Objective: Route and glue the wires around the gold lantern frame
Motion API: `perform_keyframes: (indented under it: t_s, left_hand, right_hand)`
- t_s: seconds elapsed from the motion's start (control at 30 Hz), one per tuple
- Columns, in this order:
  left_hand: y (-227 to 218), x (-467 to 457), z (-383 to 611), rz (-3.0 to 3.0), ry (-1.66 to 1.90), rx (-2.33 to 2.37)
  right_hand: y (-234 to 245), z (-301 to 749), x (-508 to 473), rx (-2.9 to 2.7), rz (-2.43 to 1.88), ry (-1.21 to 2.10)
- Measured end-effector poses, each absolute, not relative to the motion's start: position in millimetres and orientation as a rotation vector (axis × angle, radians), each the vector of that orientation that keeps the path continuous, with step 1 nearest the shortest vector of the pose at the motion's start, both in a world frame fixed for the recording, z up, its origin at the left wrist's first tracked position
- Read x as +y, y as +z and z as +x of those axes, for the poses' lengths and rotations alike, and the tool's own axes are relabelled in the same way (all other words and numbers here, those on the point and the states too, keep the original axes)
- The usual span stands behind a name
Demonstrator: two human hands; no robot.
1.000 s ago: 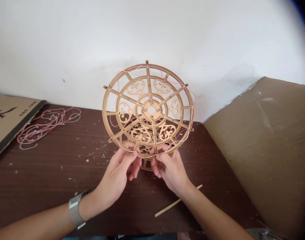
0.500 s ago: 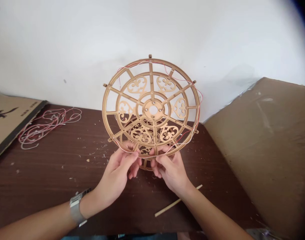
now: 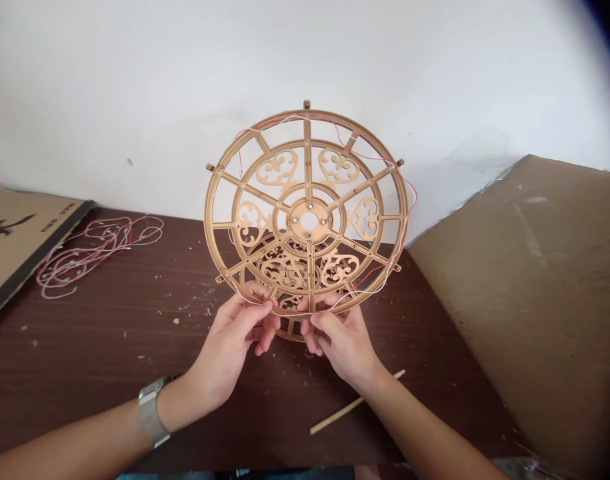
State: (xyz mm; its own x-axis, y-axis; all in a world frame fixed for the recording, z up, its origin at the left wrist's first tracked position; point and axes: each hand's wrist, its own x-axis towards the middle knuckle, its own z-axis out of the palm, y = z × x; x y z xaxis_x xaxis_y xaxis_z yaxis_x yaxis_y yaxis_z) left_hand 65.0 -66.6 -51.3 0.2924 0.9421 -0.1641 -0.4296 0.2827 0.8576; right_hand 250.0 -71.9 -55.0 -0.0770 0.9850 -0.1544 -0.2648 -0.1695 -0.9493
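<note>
A round gold openwork frame (image 3: 309, 220), with spokes and scroll ornaments, is held up, tilted toward me. My left hand (image 3: 242, 322) grips its lower rim left of the middle, thumb on the near side and fingers behind. Right of the middle, my right hand (image 3: 339, 337) pinches the same rim, its thumb near a spoke. Thin red and white wires (image 3: 369, 291) run along the rim, hanging loose at the right side and crossing close to both thumbs. Behind and below, a second gold piece (image 3: 288, 331) of similar pattern shows partly through the openings.
Tangled red and white wires (image 3: 102, 247) lie on the dark brown table (image 3: 99, 360) at left. A printed cardboard piece (image 3: 29, 230) is at the far left, and a large cardboard panel (image 3: 535, 267) stands at right. A thin pale stick (image 3: 357, 402) rests near my right forearm. Small scraps dot the tabletop.
The frame has tilted a little more upright, its top edge and right side shifting slightly up and right. My left thumb has moved slightly left and up along the rim; my right hand keeps its place.
</note>
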Motion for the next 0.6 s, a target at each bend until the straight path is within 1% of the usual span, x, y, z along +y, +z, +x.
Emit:
perform_keyframes:
  t_s: [0.33,0.6]
  left_hand:
    - [-48.9,-65.7,63.3,0.960,1.054,0.755]
    - [-48.4,-66.5,67.5,1.135,1.135,0.876]
  right_hand:
    - [-51.5,248.8,-70.6,-0.864,-1.055,1.515]
    - [-51.4,246.9,-69.7,-0.854,-1.083,1.539]
